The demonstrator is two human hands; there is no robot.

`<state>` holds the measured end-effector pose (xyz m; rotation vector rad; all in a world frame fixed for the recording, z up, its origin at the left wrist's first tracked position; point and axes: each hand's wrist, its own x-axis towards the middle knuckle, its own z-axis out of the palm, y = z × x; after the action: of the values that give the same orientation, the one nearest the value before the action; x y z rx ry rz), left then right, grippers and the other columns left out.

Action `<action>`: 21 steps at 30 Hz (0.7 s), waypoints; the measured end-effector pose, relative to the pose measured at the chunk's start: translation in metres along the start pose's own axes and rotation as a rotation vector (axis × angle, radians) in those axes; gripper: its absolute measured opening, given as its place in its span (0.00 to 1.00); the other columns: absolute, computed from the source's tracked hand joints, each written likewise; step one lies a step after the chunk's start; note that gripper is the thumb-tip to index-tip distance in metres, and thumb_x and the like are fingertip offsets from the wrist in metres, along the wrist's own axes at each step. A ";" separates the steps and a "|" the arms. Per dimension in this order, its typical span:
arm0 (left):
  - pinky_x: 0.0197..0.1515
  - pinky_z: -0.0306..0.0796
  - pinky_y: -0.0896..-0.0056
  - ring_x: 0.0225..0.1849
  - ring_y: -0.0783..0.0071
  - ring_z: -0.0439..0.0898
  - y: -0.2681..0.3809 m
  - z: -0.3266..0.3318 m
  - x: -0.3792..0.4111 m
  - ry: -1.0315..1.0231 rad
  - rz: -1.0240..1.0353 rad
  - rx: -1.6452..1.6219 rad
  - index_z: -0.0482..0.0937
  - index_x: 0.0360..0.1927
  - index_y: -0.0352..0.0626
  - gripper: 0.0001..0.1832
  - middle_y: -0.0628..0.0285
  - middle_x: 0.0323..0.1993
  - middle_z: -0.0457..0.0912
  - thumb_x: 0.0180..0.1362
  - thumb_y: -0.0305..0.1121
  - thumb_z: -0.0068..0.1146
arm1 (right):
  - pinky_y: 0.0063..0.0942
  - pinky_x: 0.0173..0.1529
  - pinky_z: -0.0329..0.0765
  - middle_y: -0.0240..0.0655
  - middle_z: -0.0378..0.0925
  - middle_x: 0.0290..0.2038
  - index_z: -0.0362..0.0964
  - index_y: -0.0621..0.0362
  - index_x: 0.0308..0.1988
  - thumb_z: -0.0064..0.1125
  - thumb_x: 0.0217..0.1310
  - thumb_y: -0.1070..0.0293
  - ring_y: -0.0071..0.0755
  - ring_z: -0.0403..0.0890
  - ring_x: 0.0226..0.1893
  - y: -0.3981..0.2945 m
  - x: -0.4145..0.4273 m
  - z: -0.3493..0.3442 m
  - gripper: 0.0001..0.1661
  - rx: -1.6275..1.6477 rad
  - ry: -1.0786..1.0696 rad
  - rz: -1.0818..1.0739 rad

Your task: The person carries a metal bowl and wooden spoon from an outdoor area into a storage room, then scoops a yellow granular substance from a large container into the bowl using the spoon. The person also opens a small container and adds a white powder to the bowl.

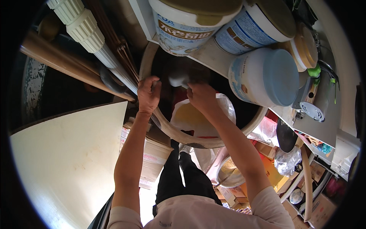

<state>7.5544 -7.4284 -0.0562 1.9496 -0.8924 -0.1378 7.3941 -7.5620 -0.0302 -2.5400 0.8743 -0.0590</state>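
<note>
A large round vat [187, 140] with a thick pale rim opens before me. My left hand [149, 96] is curled over its left rim; whether it grips the rim or something small is unclear. Inside the opening, the closed fingers of my right hand [202, 96] meet a whitish object [177, 78], blurred and too dark to name. Beneath my right forearm lies a white plastic bag [227, 107] with a yellowish patch and some red on it. The depth of the vat is in shadow.
Lidded tubs [186, 31] and a blue-lidded container [264, 77] stand on a shelf [213, 54] overhanging the vat. A ribbed white pole [85, 31] and a brown pole [71, 68] lean at left, above a pale panel [71, 160]. Cardboard boxes [155, 157] and a metal basin [236, 181] sit below.
</note>
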 end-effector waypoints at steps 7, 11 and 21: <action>0.41 0.68 0.63 0.35 0.58 0.74 -0.010 -0.003 0.003 -0.032 0.174 0.070 0.77 0.36 0.45 0.07 0.60 0.29 0.79 0.54 0.23 0.55 | 0.44 0.36 0.79 0.43 0.79 0.28 0.77 0.54 0.30 0.53 0.53 0.64 0.50 0.81 0.32 -0.011 0.067 0.066 0.09 -0.048 -0.090 -0.069; 0.43 0.66 0.62 0.34 0.55 0.76 -0.006 -0.003 0.009 -0.034 0.249 0.075 0.77 0.34 0.45 0.08 0.58 0.29 0.80 0.52 0.20 0.53 | 0.44 0.36 0.79 0.43 0.80 0.28 0.78 0.54 0.28 0.51 0.54 0.66 0.48 0.82 0.32 -0.011 0.100 0.100 0.09 -0.125 -0.127 -0.149; 0.46 0.64 0.66 0.37 0.59 0.71 -0.008 -0.002 0.003 -0.010 0.164 0.150 0.78 0.35 0.46 0.08 0.62 0.30 0.80 0.55 0.21 0.52 | 0.42 0.40 0.78 0.43 0.81 0.36 0.79 0.56 0.32 0.50 0.53 0.67 0.44 0.82 0.37 0.072 0.106 0.123 0.12 -0.080 0.548 -0.425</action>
<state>7.5621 -7.4263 -0.0608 2.0043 -1.0920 0.0158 7.4601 -7.6258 -0.1826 -2.7849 0.4989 -0.8992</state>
